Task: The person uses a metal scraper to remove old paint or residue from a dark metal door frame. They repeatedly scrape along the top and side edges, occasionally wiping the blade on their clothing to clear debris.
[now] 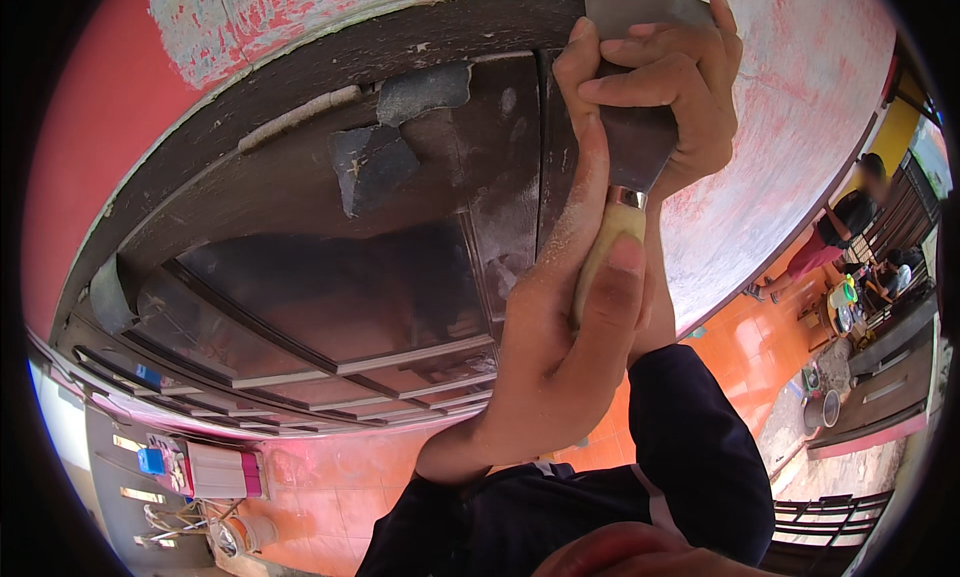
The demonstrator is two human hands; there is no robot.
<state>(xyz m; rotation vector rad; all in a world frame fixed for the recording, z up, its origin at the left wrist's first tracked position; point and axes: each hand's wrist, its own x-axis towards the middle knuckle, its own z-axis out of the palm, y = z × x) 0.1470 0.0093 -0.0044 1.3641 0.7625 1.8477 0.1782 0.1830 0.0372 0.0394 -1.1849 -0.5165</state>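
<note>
A wide-bladed putty knife (636, 155) with a cream handle and metal collar points upward, its blade edge against the wall beside a dark brown wooden frame (460, 37). My left hand (555, 367) is closed around the handle, the thumb lying along it. Higher up, my right hand (695, 97) grips the blade, fingers bent over its face and hiding part of it. Pale dust coats my left index finger. Torn dark grey pieces that look like sandpaper (372, 165) lie on the brown wood left of my hands, near a narrow rolled strip (300, 117).
The wall (790, 87) has patchy white and pink paint. Brown-framed glass panes (340, 287) lie below the wood. On the orange tiled floor (735, 352), a person (850, 217) stands at right, near another seated. A bucket (250, 532) and a white-and-magenta box (225, 472) are lower left.
</note>
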